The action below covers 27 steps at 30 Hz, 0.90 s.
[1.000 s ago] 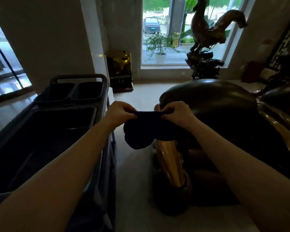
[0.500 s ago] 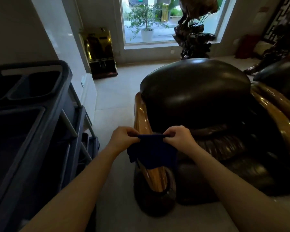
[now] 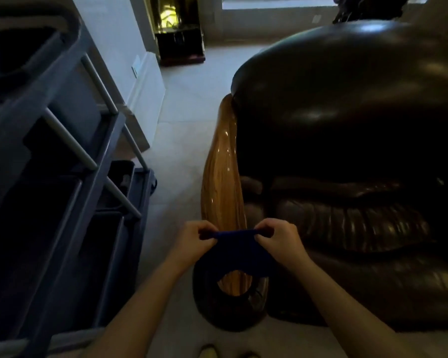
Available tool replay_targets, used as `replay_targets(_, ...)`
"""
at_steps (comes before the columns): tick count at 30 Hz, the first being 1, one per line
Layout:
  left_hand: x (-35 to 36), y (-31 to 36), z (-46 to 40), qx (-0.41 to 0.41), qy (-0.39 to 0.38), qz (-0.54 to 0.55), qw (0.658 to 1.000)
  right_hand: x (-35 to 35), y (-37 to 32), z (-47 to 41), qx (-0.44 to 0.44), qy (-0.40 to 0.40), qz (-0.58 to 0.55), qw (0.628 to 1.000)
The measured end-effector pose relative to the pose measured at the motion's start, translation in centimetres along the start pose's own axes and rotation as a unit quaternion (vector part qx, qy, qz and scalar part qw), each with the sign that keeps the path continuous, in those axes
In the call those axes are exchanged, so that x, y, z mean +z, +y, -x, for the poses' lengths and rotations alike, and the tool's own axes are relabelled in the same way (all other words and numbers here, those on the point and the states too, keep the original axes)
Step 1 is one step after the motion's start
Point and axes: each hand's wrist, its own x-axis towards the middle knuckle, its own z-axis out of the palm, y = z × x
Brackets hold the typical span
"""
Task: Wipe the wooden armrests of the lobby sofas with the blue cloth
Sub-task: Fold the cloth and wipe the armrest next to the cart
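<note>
Hands, the left hand [image 3: 194, 240] and right hand [image 3: 276, 239] each pinching the blue cloth [image 3: 234, 251], now hover lower over the wooden armrest [image 3: 221, 182], so wiping looks imminent.

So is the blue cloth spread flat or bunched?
Bunched: the blue cloth sags between the left hand and right hand, which pinch its top edge.

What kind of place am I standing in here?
Probably a hotel or office lobby being cleaned: a dark leather sofa with a glossy wooden armrest, a grey housekeeping cart parked beside it, and a pale tiled floor.
</note>
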Motion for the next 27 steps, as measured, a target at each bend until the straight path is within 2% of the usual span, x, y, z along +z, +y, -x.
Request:
replay_targets(8, 5.4, -6.9, -5.1, -0.065, 0.036, 0.016, 0.997, 4.6, 6.3, -4.7, 0.029, 0.006, -0.059, 0.998)
replay_targets(11, 6.6, -9.0, -7.0, -0.071, 0.072, 0.017, 0.995, 6.4, 8.0, -6.7, 0.017, 0.006, -0.073, 0.997)
replay_targets(14, 7.7, -10.6, -8.0, -0.046, 0.116, 0.010, 0.992, 8.4, 9.2, -7.8, -0.011, 0.037, -0.042, 0.998)
replay_targets(17, 9.2, -12.2, -7.2, -0.007, 0.207, -0.018, 0.978, 10.6, 10.1, -7.4, -0.035, 0.113, -0.010, 0.993)
replay_targets(19, 11.0, -13.6, -5.4, 0.036, 0.261, -0.102, 0.959, 12.4, 11.0, -6.0, -0.072, 0.171, 0.114, 0.976)
replay_targets(21, 13.3, -15.2, -3.5, 0.085, 0.244, -0.243, 0.935, 14.5, 11.9, -4.3, -0.113, 0.158, 0.215, 0.957)
replay_targets(23, 15.5, -16.8, -3.2, 0.100, 0.175, -0.332, 0.921, 16.7, 13.2, -3.8, -0.125, 0.118, 0.250, 0.953)
replay_targets(27, 16.9, -17.7, -6.1, 0.055, 0.147, -0.319, 0.935, 18.4, 14.6, -5.6, -0.089, 0.112, 0.244, 0.959)
